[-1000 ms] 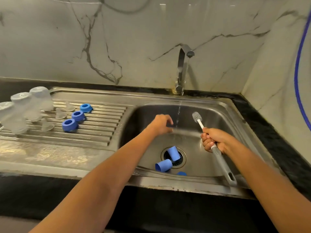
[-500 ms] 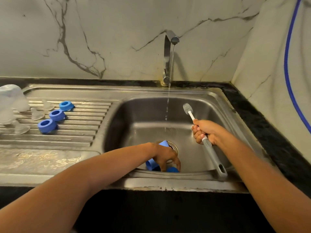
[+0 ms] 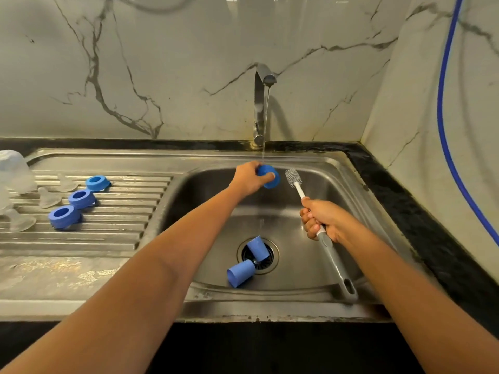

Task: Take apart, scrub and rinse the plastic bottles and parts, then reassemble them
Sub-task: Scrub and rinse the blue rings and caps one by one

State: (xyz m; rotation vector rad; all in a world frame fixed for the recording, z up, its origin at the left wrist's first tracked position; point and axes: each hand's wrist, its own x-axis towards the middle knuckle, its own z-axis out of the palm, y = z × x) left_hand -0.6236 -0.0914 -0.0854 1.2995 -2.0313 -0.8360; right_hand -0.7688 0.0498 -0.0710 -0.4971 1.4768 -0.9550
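Holding a blue cap (image 3: 270,177) under the running tap (image 3: 259,103) in the left hand (image 3: 248,180), curling fingers (image 3: 266,181) round it, hiding half. Clenching the brush (image 3: 336,265) in the right hand (image 3: 321,220). Barely making out cropped bottles (image 3: 13,168) far left.

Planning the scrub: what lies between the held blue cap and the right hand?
The brush head and white stem, beside the blue cap, as the head view shows.

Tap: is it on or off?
On: a thin stream falls from the tap onto the blue cap in the left hand.
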